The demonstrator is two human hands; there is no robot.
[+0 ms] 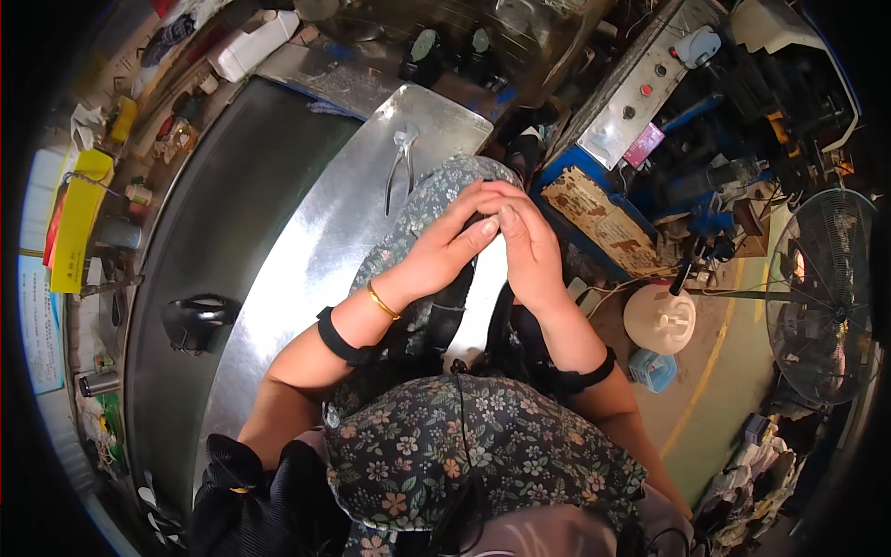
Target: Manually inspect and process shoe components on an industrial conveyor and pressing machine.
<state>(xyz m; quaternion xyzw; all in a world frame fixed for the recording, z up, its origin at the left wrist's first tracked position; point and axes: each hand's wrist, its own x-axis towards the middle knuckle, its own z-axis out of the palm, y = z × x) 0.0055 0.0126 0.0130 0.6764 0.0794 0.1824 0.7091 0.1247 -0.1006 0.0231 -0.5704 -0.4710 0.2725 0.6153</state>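
Workshop floor (705,399), greenish and crossed by a yellow line, is seen at the right; a metal-topped counter (278,278) is set along the left. Beyond the counter, a long dark surface (251,176) is bordered by a strip of cluttered shelving, and a glossy black object (198,322) is placed on it.

Pliers (400,172), bare metal, are laid on the counter near its far end, ahead and to the left of both hands; the head is pointed away from the wearer, the handles toward the lap. They are not touched.

Left hand (444,249) and right hand (529,246) are brought together over the lap, where a floral garment (473,436) is worn. Fingers are loosely bent and overlapped at the tips, thumbs nearly met, palms partly hidden. No object is seen in either hand; whether anything small is enclosed cannot be told. A gold bangle (382,303) is worn at the left wrist; black bands (342,339) are worn on both forearms.

To the right, a control panel (640,88) is fitted with a red button. A cream jug (657,318) is stood near a blue basket (652,370), with a caged fan (826,297) beyond.
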